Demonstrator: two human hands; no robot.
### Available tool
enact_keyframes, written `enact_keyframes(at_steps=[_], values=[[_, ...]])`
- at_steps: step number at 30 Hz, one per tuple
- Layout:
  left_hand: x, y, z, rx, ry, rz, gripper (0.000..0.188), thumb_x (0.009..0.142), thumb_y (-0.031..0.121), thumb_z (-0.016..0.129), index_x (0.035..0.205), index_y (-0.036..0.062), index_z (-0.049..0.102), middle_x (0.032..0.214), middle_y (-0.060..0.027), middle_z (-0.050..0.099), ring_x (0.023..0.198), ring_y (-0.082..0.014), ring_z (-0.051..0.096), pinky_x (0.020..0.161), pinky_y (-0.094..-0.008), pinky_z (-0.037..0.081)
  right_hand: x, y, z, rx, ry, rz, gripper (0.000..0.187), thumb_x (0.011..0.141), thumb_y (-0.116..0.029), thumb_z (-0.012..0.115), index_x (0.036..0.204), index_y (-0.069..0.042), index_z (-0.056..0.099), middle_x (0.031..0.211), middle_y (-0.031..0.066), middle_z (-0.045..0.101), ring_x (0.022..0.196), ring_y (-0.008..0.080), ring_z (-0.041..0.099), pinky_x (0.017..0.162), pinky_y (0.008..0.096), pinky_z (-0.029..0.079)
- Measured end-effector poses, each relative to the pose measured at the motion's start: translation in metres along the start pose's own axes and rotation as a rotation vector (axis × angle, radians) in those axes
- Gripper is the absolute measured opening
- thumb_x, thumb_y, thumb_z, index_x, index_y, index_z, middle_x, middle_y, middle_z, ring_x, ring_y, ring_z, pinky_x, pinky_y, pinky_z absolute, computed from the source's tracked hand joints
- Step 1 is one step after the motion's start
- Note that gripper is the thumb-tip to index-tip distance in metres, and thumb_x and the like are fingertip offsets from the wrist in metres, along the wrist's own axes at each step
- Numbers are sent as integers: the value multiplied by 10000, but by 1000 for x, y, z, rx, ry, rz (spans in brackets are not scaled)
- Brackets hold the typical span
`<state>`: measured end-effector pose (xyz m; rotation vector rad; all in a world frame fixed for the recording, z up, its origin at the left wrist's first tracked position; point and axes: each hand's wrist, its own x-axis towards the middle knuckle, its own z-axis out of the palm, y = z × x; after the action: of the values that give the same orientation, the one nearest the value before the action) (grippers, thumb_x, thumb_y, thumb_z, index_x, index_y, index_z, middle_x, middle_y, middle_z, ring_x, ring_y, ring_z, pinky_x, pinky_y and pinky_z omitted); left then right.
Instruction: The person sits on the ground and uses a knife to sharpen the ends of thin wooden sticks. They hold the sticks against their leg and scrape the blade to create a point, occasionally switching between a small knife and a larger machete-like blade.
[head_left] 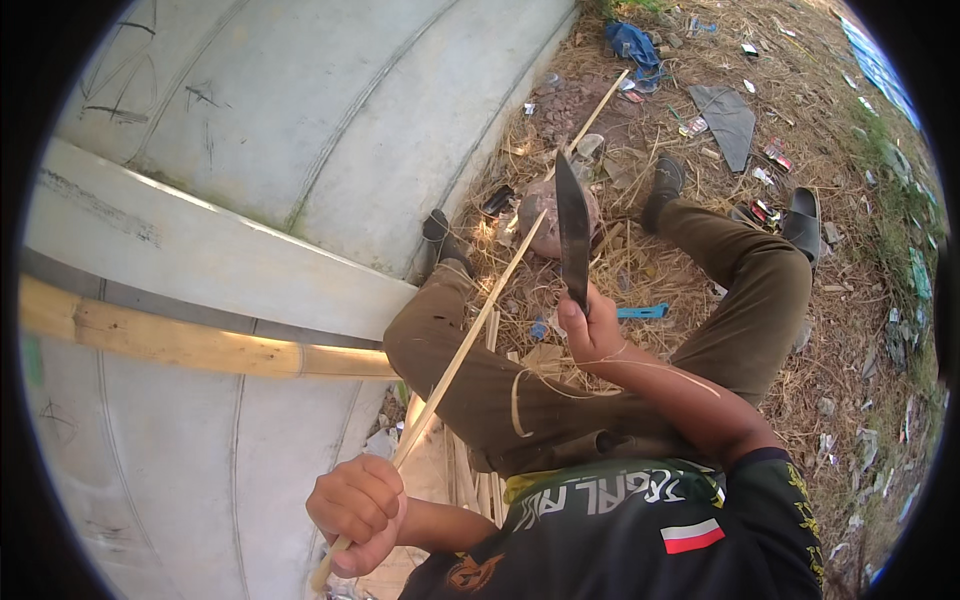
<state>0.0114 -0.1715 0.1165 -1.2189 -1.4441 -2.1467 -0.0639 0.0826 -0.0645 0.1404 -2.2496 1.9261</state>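
Low at the left, my left hand [358, 510] is closed in a fist round a long, thin bamboo strip [463, 350]. The strip slants up and away over my left thigh to a rounded stone [546, 238] on the ground between my feet. Another pale length of bamboo [600, 104] runs on beyond the stone; I cannot tell whether the two are joined. My right hand [592, 328] grips the handle of a machete [573, 225], its dark blade pointing up beside the strip and partly covering the stone. Thin shavings [518, 405] hang across my lap and right forearm.
A grey wall [300, 100] with a thick bamboo pole [200, 335] along it stands close on the left. Dry straw and litter cover the ground. A blue plastic piece [642, 312], a dark sandal [802, 225] and blue cloth [635, 48] lie about.
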Motion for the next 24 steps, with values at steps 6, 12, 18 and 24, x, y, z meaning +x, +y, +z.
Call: enact_keyframes(at_steps=[6, 12, 18, 24], values=[[12, 8, 7, 113, 70, -31, 600, 949, 397, 594, 489, 176, 279, 374, 72, 243, 308, -65, 159, 381, -241, 135, 19, 30, 22, -119, -270, 163, 601, 1032, -519, 507, 881, 52, 616, 679, 218, 622, 640, 431, 606, 687, 523, 472], [15, -2, 6, 101, 43, 12, 582, 956, 404, 577, 506, 178, 284, 371, 73, 238, 311, -62, 157, 384, -242, 139, 12, -31, -8, 104, -21, -108, 439, 1038, -384, 557, 858, 15, 537, 661, 179, 580, 556, 309, 514, 577, 421, 449], [31, -2, 3, 3, -145, -50, 583, 958, 390, 588, 507, 176, 286, 376, 74, 239, 311, -54, 155, 376, -236, 117, 16, 38, 24, -246, -231, 175, 458, 1041, -403, 517, 974, 42, 606, 712, 223, 637, 659, 386, 637, 663, 478, 495], [25, 4, -7, 30, -39, -39, 611, 972, 383, 604, 502, 162, 283, 376, 59, 279, 291, -57, 223, 340, -222, 182, 14, -9, 10, -80, -334, -7, 610, 1041, -547, 460, 948, 37, 606, 719, 262, 633, 750, 473, 647, 686, 550, 483]])
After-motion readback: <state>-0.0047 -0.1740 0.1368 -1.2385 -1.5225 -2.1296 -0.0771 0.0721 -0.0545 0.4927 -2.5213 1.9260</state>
